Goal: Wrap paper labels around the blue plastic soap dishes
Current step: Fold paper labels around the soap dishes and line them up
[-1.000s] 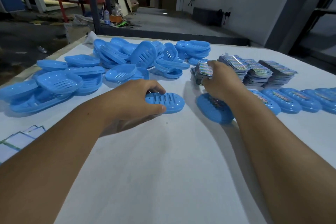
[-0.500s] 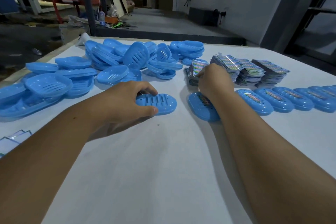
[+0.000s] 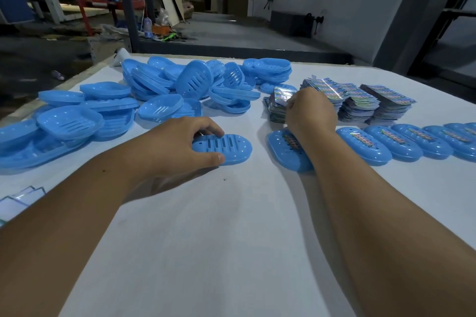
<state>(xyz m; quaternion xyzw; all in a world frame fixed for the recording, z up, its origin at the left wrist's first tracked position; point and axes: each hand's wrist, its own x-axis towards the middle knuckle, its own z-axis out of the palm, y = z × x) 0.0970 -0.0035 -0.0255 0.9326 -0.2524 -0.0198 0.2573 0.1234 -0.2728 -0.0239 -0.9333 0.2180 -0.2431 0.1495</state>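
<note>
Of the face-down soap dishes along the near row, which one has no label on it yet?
The soap dish gripped by the left hand, left of the row. Its slotted back is bare blue; the labelled dishes on the right each carry a colourful strip.

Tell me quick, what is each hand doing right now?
Left hand: grips an unlabelled blue soap dish lying upside down on the table.
Right hand: fingers on the nearest stack of paper labels; whether it has one pinched cannot be told.

The right hand (image 3: 310,110) hides its own fingertips, so its hold on the label stack (image 3: 277,105) is unclear.
</note>
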